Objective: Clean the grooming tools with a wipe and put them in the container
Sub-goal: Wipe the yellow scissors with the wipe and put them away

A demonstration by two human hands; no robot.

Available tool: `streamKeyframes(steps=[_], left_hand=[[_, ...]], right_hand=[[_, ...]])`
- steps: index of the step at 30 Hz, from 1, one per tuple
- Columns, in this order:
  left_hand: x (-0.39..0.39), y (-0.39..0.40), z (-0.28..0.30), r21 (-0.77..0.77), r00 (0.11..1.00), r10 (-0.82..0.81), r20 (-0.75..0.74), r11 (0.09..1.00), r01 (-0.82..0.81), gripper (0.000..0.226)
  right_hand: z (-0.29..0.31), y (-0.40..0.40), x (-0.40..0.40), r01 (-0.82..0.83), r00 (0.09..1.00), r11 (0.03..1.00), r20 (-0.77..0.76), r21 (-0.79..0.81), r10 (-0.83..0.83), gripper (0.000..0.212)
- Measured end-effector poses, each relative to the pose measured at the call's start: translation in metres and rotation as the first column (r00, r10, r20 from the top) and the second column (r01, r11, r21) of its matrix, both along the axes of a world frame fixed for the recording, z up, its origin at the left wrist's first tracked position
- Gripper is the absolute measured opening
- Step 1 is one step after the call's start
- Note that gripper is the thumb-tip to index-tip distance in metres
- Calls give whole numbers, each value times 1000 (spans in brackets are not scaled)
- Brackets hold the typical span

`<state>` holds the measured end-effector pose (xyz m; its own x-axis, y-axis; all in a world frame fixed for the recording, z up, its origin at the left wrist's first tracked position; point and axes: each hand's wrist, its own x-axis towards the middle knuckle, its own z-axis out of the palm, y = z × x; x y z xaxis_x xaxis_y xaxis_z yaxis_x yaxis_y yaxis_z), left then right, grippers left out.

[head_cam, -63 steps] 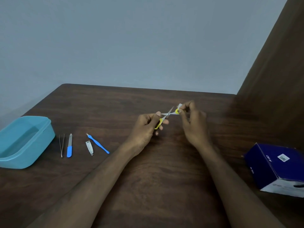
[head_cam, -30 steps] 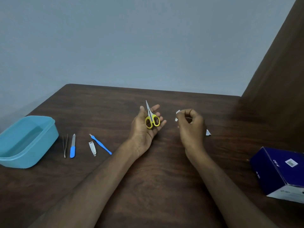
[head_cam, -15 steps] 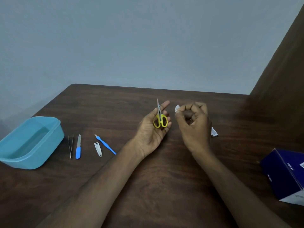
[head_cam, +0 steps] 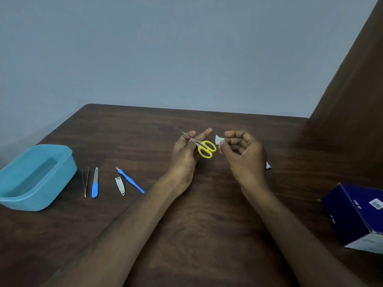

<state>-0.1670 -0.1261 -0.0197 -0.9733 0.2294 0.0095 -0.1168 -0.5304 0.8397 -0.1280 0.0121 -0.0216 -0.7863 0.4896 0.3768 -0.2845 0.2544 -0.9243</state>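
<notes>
Nearest the camera, two bare forearms reach forward over the dark wooden table [head_cam: 207,235]. At the right edge of view, a dark blue box [head_cam: 356,216] sits on the table, cut off by the frame. On the left, a turquoise container [head_cam: 62,160] stands close to the table's left edge; its inside looks bare, though the near wall hides part of the floor. Just right of it, four tools lie in a row, apart from one another: tweezers [head_cam: 85,181], a blue-handled nail file [head_cam: 95,183], a nail clipper [head_cam: 120,185] and a blue cuticle pusher [head_cam: 130,180]. Open wood lies between this row and the arms.

Farther out, the left hand [head_cam: 186,154] pinches the blades of small yellow-handled scissors [head_cam: 206,149] between thumb and fingers [head_cam: 205,132], the other fingers straight, the handles toward the right hand. The right hand [head_cam: 244,154] has its fingers curled, pinching a small white wipe [head_cam: 218,139] just beside the handles. A bit of white wrapper [head_cam: 268,165] shows behind the right hand. Beyond the hands, bare table runs to the far edge at the grey wall [head_cam: 165,48]; a brown panel [head_cam: 352,79] closes the right side.
</notes>
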Motion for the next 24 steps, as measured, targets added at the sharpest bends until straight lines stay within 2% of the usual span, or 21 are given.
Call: streamKeyframes(steps=[8,11,13,15,16,18,20,22,24], left_hand=[[-9,-2,-15,-239,977,158,-142,953,-188,19],[-7,-2,-15,-230,975,138,-175,957,-176,17],[-7,-4,-14,-196,970,139,-199,964,-178,15],[-6,-6,-12,-179,964,123,-235,970,-167,14],[-5,-7,-11,-174,962,111,-248,972,-157,15],[-3,-7,-11,-173,964,93,-249,975,-138,16],[-2,-6,-12,-229,956,80,-281,962,-148,18],[-3,-6,-15,-312,945,63,-321,935,-169,21],[-4,-8,-18,-350,955,50,-291,924,-156,22]], right_hand=[[-7,10,-4,50,997,979,48,198,-61,3],[-11,8,-5,15,994,973,102,231,-39,7],[-10,8,-7,-67,991,992,124,107,53,6],[-7,6,-5,-176,975,971,110,-160,195,3],[-5,5,-4,-191,971,949,93,-250,220,5],[-3,4,-3,-164,979,929,62,-331,195,8],[-3,7,-5,-103,991,937,47,-334,126,6],[-4,14,-7,-28,999,971,38,-236,38,3],[-3,20,-9,21,1000,991,17,-133,-18,7]])
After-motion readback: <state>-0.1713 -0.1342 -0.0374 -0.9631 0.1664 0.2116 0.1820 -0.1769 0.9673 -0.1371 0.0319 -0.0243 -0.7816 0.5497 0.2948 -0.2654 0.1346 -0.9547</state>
